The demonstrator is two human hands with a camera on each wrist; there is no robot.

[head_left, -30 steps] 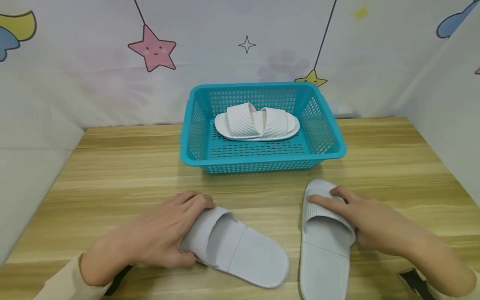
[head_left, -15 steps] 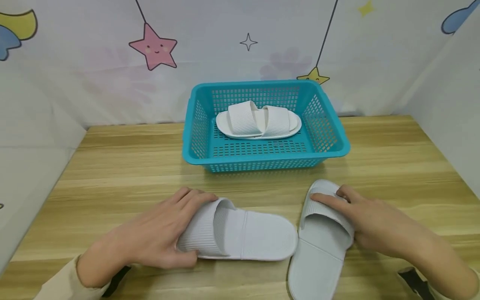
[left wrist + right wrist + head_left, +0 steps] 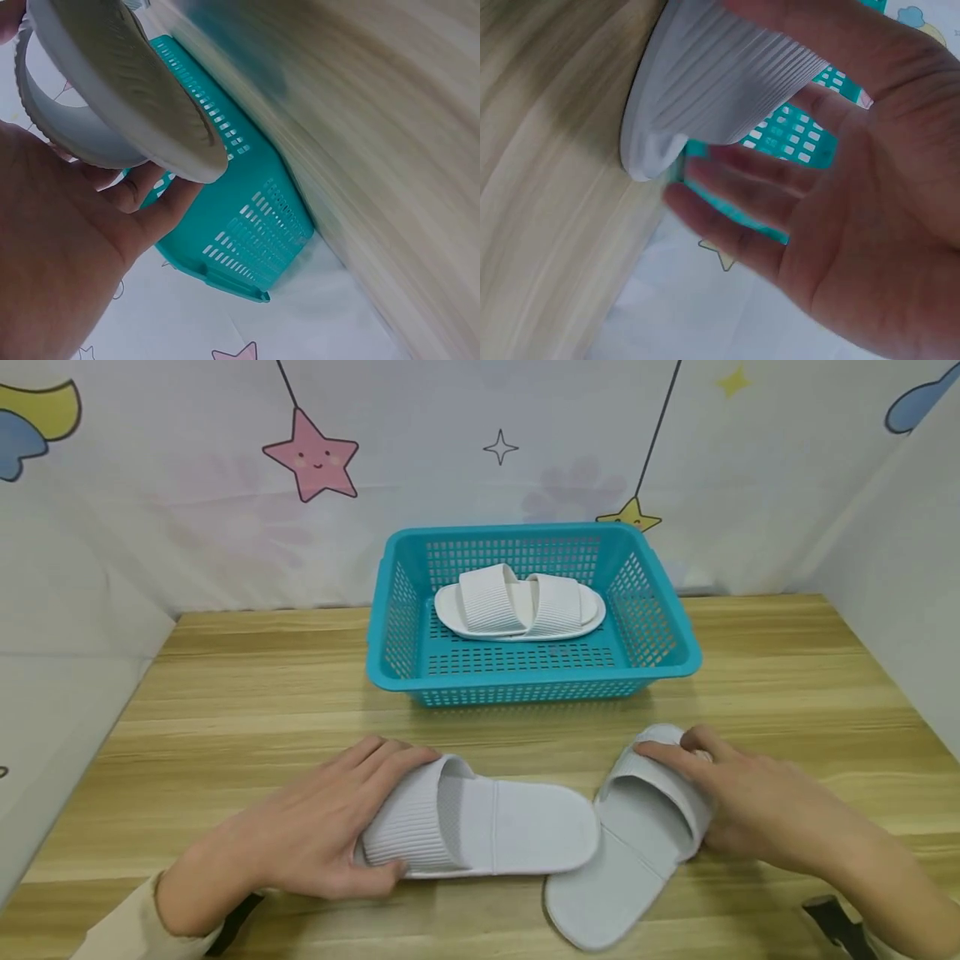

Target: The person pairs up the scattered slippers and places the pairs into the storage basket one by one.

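Note:
My left hand [image 3: 315,827] grips a light grey slide slipper [image 3: 528,827] by its ribbed toe strap, heel pointing right. In the left wrist view the patterned sole [image 3: 142,82] is turned toward the camera, fingers under the toe end. My right hand [image 3: 757,806] pinches a second grey slipper [image 3: 607,889] at its strap, toe up and right, heel toward me. The right wrist view shows thumb and ribbed strap [image 3: 727,82] together, with the lower fingers spread loosely beside the toe. The left slipper's heel overlaps the right slipper's edge in the head view.
Behind the hands a turquoise perforated basket [image 3: 532,681] stands on the wood-grain table [image 3: 247,693]. Inside it lies a pair of white slippers [image 3: 487,602], one nested against the other. A white patterned cloth [image 3: 420,443] hangs behind and at both sides.
The left slipper has swung from slanting to nearly level, its heel moving up and right. The right slipper has turned, its heel shifting left under the other's heel. Both hands keep their hold.

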